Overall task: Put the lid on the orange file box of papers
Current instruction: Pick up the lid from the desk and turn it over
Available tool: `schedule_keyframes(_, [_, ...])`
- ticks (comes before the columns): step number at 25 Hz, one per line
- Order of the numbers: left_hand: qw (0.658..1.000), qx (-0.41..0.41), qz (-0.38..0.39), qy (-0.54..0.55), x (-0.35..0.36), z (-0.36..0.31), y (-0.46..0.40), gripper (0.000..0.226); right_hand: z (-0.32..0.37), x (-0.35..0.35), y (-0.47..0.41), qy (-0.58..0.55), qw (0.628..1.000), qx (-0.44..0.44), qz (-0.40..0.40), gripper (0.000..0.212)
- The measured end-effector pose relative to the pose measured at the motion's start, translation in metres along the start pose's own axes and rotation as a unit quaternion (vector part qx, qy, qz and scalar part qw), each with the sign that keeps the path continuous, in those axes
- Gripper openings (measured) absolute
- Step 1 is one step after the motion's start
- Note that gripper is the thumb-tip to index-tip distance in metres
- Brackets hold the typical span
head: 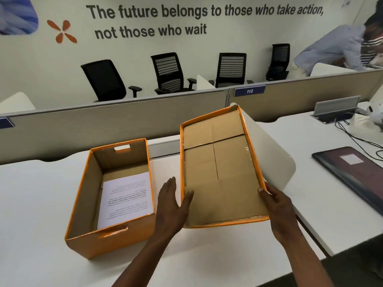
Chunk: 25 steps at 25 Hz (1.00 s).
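Observation:
The orange file box (87, 243) stands uncovered on the white desk, left of centre, with printed white papers (126, 199) lying flat on its bottom. To its right I hold the orange lid (219, 168) tilted up, its brown cardboard inside facing me. My left hand (173, 206) grips the lid's left rim near the lower corner, thumb inside. My right hand (277, 206) grips the right rim near the lower corner. The lid's lower edge hovers just over the desk, beside the box and apart from it.
A white rounded divider panel (273, 154) stands behind the lid. A dark tablet (356, 175) and black cables (358, 139) lie on the desk (31, 204) at right. A grey partition (124, 119) runs along the back, with office chairs beyond. A person leans over at far upper right.

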State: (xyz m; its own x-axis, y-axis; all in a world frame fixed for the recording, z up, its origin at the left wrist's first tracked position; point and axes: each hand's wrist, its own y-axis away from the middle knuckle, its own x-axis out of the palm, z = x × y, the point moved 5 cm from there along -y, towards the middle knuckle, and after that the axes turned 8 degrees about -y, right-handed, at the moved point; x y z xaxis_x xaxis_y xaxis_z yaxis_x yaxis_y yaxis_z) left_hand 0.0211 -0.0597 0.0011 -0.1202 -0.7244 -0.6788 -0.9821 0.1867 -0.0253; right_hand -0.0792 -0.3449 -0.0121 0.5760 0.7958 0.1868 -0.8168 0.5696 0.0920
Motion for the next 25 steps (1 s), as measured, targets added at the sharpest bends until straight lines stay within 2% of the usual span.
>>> schedule_keyframes(1, [0.998, 0.047, -0.042, 0.012, -0.014, -0.028, -0.002, 0.072, 0.014, 0.010, 0.010, 0.023, 0.998, -0.051, -0.011, 0.030])
schedule_keyframes(2, [0.994, 0.085, -0.051, 0.038, -0.022, -0.057, -0.005, 0.070, 0.027, 0.021, 0.021, 0.053, 0.993, -0.101, -0.024, 0.033])
schedule_keyframes(4, [0.989, 0.129, -0.012, 0.077, -0.028, -0.115, -0.013, 0.075, 0.043, 0.046, 0.044, 0.127, 0.970, -0.201, -0.060, 0.045])
schedule_keyframes(7, [0.986, 0.142, 0.030, 0.076, -0.028, -0.188, -0.019, 0.089, 0.047, 0.083, 0.069, 0.196, 0.930, -0.294, -0.099, 0.065])
schedule_keyframes(9, [0.986, 0.142, 0.000, 0.089, -0.030, -0.204, -0.018, 0.089, 0.047, 0.098, 0.078, 0.212, 0.914, -0.328, -0.110, 0.064])
schedule_keyframes(10, [0.984, 0.141, -0.025, 0.106, -0.032, -0.202, -0.016, 0.080, 0.048, 0.103, 0.081, 0.223, 0.905, -0.344, -0.111, 0.062])
schedule_keyframes(13, [0.974, 0.137, -0.073, 0.164, -0.039, -0.179, -0.011, 0.029, 0.048, 0.112, 0.086, 0.262, 0.884, -0.377, -0.089, 0.062])
schedule_keyframes(16, [0.966, 0.091, -0.070, 0.231, -0.055, -0.156, -0.007, 0.025, 0.049, 0.112, 0.084, 0.204, 0.922, -0.329, -0.019, 0.076])
schedule_keyframes(18, [0.956, 0.068, -0.080, 0.274, -0.067, -0.136, -0.004, 0.021, 0.053, 0.102, 0.066, 0.137, 0.950, -0.278, -0.018, 0.079])
schedule_keyframes(20, [0.946, 0.043, -0.073, 0.312, -0.080, -0.112, 0.004, 0.031, 0.048, 0.084, 0.030, 0.126, 0.976, -0.170, -0.060, 0.077])
schedule_keyframes(21, [0.940, 0.027, -0.069, 0.333, -0.088, -0.098, 0.010, 0.035, 0.041, 0.082, 0.012, 0.159, 0.982, -0.088, -0.049, 0.076])
schedule_keyframes(23, [0.927, 0.000, -0.062, 0.371, -0.105, -0.068, 0.018, 0.038, 0.015, 0.089, -0.006, 0.195, 0.978, 0.058, 0.054, 0.077])
schedule_keyframes(25, [0.922, -0.026, -0.062, 0.381, -0.124, -0.039, 0.025, 0.041, -0.010, 0.103, -0.006, 0.128, 0.970, 0.137, 0.153, 0.072])
